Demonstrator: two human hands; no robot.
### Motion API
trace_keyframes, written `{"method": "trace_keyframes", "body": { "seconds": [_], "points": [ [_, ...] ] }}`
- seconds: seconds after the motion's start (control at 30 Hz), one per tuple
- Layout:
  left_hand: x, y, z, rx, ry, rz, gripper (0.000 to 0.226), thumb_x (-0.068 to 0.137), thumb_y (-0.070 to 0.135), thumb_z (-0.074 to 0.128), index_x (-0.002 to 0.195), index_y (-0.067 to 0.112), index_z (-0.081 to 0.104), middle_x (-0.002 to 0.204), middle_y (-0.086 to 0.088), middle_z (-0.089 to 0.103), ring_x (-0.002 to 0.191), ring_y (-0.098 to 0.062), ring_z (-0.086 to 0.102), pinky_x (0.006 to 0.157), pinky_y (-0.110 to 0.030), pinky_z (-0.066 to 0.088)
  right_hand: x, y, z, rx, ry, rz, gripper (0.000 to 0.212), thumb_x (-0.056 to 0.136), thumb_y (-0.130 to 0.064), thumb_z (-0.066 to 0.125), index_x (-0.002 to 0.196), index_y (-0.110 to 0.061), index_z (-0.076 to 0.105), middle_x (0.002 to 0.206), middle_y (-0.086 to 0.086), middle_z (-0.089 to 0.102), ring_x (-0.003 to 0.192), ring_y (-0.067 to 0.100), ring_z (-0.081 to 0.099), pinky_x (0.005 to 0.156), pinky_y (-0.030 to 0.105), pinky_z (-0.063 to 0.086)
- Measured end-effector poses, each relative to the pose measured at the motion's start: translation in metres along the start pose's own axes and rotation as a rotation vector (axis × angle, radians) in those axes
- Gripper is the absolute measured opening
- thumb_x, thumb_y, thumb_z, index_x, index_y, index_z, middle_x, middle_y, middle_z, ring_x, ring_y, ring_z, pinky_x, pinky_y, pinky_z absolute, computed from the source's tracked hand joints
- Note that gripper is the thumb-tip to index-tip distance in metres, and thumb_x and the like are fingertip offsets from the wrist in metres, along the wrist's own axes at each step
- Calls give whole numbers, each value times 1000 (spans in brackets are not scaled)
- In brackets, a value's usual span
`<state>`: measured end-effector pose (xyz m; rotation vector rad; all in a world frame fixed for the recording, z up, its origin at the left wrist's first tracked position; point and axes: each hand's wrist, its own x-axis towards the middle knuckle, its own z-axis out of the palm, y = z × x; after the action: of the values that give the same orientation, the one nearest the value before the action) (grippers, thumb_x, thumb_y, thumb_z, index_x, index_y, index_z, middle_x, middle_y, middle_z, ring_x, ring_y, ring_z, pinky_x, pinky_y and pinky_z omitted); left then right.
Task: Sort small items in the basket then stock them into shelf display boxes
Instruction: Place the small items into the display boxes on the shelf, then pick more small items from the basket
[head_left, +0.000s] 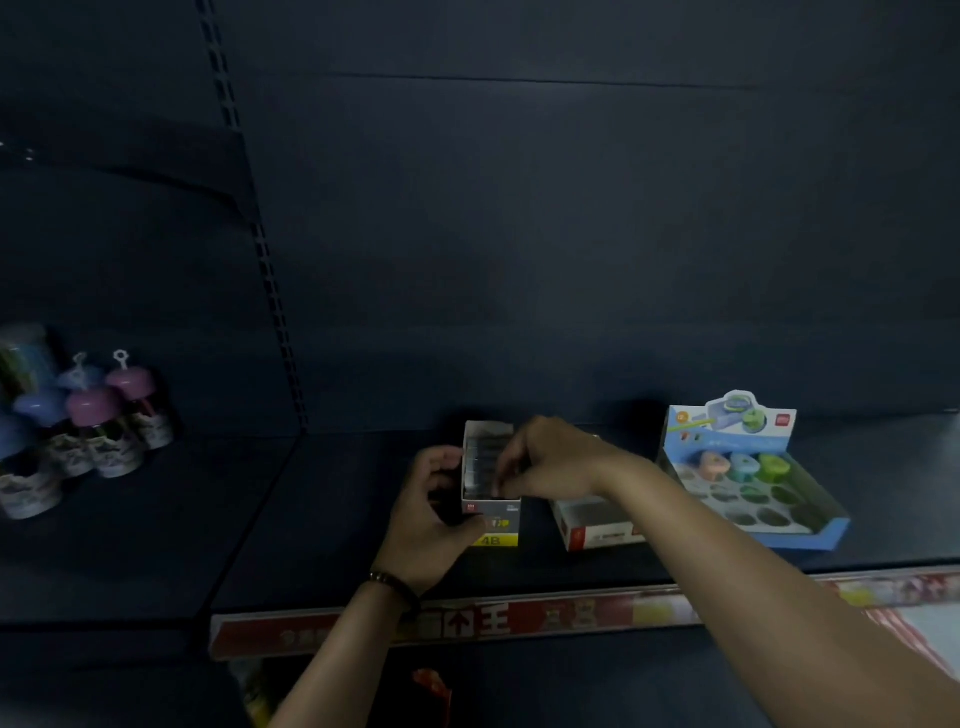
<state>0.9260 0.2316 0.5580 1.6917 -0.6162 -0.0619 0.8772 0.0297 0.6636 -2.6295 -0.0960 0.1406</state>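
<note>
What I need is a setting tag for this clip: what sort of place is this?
Probably a shop's stationery aisle: dark metal shelving with a red price strip, a 4B display box the left hand holds while the right hand pinches a pack inside, and a blue sharpener display box.

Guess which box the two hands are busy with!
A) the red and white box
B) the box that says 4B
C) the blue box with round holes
B: the left hand grips the side of the 4B box, and the right hand pinches a small pack in its open top.
</note>
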Motion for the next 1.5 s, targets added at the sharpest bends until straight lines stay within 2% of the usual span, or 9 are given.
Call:
{"method": "trace_keyframes", "body": {
  "seconds": [0.1, 0.23, 0.43, 0.7, 0.77, 0.9, 0.97, 1.1, 1.5],
  "points": [
    [-2, 2, 0, -26, 11, 19, 76, 67, 17, 88, 131, 40, 54, 135, 16, 60, 118, -11, 63, 97, -42, 57, -8, -4, 0, 92, 28, 24, 10, 96, -28, 75, 98, -33, 83, 72, -32, 68, 68, -18, 61, 63, 6, 43],
    [-11, 11, -3, -123, 135, 58, 71, 69, 24, 80, 132, 36, 51, 136, 13, 55, 112, -12, 59, 86, -29, 52, -31, -4, 3, 179, 390, 50, 19, 99, -23, 70, 96, -37, 83, 89, -29, 75, 83, -13, 65, 78, 14, 47],
    [-46, 58, 29, -163, 332, 291, 41, 83, 7, 67, 105, 39, 55, 97, 3, 59, 84, -12, 58, 76, -19, 48, -137, 19, 38, 229, 723, 215, 17, 93, -18, 76, 94, -34, 79, 89, -24, 76, 87, -4, 70, 77, 11, 50],
    [-172, 68, 176, 332, -828, 527, 17, 95, 41, 58, 110, 42, 51, 114, 21, 48, 99, -2, 55, 81, -22, 48, -366, 74, 168, 266, 773, 905, 13, 95, -20, 75, 91, -31, 79, 78, -24, 71, 77, -8, 66, 70, 10, 45],
    [-216, 73, 213, 343, -1027, 536, 18, 98, 43, 56, 115, 42, 50, 120, 22, 47, 103, -3, 56, 86, -27, 51, -430, 71, 201, 321, 825, 1067, 11, 97, -23, 73, 88, -27, 78, 77, -18, 72, 71, -2, 66, 70, 24, 51],
    [-310, 71, 290, 354, -1401, 614, 16, 100, 40, 57, 115, 41, 52, 118, 22, 46, 101, -2, 55, 87, -28, 51, -553, 54, 266, 436, 860, 1376, 13, 98, -29, 69, 86, -30, 74, 80, -19, 73, 77, -2, 67, 68, 12, 44],
    [-360, 68, 322, 412, -1573, 653, 14, 101, 38, 56, 116, 39, 55, 118, 19, 50, 99, -6, 58, 89, -33, 54, -614, 46, 301, 483, 842, 1518, 7, 97, -33, 69, 93, -32, 75, 92, -11, 77, 88, 8, 70, 74, 20, 47],
    [-459, 77, 376, 520, -1830, 677, 15, 104, 40, 52, 117, 37, 59, 115, 20, 54, 97, -3, 57, 88, -30, 54, -733, 26, 371, 590, 816, 1774, 25, 99, -39, 68, 117, -22, 74, 111, -2, 76, 102, 19, 71, 84, 31, 53],
    [-705, 23, 572, 783, -2214, 300, 7, 102, 36, 60, 106, 34, 65, 101, 14, 66, 89, 0, 62, 79, -18, 53, -959, 89, 538, 967, 916, 2004, 25, 99, -45, 66, 113, -24, 67, 97, -6, 73, 79, 14, 74, 74, 38, 66]
  ]
}}
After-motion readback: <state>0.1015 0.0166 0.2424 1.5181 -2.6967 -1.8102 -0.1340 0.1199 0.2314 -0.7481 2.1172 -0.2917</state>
